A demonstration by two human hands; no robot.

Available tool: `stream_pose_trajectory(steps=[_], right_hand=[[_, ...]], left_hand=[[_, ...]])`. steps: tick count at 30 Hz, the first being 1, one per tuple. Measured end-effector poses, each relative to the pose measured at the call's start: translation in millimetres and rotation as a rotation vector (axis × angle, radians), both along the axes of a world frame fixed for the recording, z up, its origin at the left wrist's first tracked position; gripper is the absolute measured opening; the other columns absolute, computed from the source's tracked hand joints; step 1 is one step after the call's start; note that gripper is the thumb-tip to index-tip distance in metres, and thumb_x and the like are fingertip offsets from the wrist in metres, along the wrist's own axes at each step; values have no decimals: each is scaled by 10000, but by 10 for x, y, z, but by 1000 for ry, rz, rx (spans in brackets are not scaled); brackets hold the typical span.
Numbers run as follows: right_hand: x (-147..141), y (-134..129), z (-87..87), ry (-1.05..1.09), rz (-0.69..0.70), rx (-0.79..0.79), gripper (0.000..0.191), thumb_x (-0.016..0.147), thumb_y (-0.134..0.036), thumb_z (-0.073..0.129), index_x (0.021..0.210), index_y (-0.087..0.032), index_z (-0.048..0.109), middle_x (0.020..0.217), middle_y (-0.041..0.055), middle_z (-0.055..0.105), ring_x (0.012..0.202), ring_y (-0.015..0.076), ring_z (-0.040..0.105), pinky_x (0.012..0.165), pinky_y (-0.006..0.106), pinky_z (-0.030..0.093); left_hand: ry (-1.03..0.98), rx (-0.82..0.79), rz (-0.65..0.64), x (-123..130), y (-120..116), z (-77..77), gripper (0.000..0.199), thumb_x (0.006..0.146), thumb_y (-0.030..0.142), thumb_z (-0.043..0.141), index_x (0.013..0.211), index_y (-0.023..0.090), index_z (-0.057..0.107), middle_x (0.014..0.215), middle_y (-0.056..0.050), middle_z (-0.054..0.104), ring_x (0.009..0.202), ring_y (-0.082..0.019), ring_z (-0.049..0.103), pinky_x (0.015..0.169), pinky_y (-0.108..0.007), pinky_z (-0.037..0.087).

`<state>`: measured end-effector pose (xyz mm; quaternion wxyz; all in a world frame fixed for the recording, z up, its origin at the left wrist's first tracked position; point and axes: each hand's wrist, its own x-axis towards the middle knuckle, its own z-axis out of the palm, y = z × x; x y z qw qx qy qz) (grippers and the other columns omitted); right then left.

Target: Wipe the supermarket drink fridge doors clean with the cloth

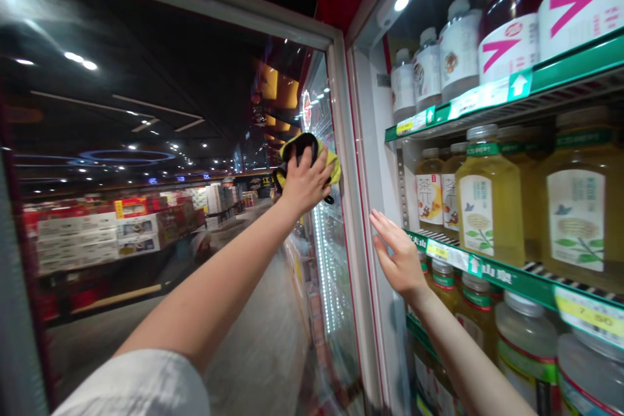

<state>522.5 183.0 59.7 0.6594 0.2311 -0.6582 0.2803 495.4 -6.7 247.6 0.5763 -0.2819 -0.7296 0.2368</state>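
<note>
A glass door (244,5) fills the left side of the view, and a lit drinks fridge (373,110) stands at the right. Through or in the glass, a shop aisle shows, blurred, with a stack of cartons (78,240) at the left. Inside the fridge, an upper shelf (560,65) and a lower shelf (531,286) have green front edges. Two dark bottles with a pink mark on white labels, the nearer one (580,10) the larger, stand on the upper shelf beside smaller clear bottles (458,45). Bottles of yellow drink (578,221) stand on the lower one, with more bottles (526,331) under it. A pale sleeve (141,387) covers the upper part of the left arm. The left hand (307,179) is spread over a yellow and black cloth (334,169), grasping it against the glass near the door's upright frame. The right hand (400,260) is free, its fingers stretched out near the fridge's white inner side; whether they touch it cannot be told. A yellow price tag (592,315) sits on the lower shelf's edge.
</note>
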Motion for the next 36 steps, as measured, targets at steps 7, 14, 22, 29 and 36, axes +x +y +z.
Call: stream_pose_trajectory(steps=[7, 14, 22, 29, 36], right_hand=[[-56, -64, 222, -11, 48, -49, 495, 1000, -197, 454, 1469, -310, 563, 1490, 57, 582, 1397, 242, 545, 1178, 499, 476], [-131, -179, 481, 49, 56, -21, 491, 996, -176, 442, 1452, -294, 579, 1487, 55, 589, 1405, 225, 536, 1182, 498, 474], [-398, -384, 858, 13, 113, -44, 652, 984, -132, 378, 1618, -258, 299, 1616, 52, 423, 1500, 219, 403, 1257, 500, 363], [-527, -337, 919, -4, 171, 16, 542, 987, -133, 374, 1502, -218, 520, 1583, 82, 473, 1477, 215, 440, 1244, 485, 378], [-563, -514, 1034, -2, 265, 41, 557, 964, -122, 389, 1486, -239, 542, 1576, 69, 485, 1462, 217, 464, 1247, 488, 370]], left_hand=[[-49, -109, 4, -40, 95, -76, 516, 931, 337, 571, 1440, 246, 574, 1647, -123, 379, 1497, -438, 329, 1200, -671, 221], [90, 198, 40, 90, -114, 361, 595, 947, 391, 554, 1514, 227, 484, 1687, -134, 286, 1496, -487, 275, 1180, -747, 145], [-46, -140, 53, 111, -246, 150, 567, 923, 433, 586, 1467, 280, 544, 1675, -94, 331, 1504, -471, 272, 1192, -724, 178], [86, 212, 76, 274, -494, 52, 611, 925, 407, 579, 1505, 229, 501, 1693, -151, 255, 1467, -537, 293, 1127, -795, 198], [-37, -61, 45, 316, -676, -58, 593, 918, 444, 601, 1489, 307, 522, 1675, -70, 331, 1476, -484, 321, 1164, -761, 200]])
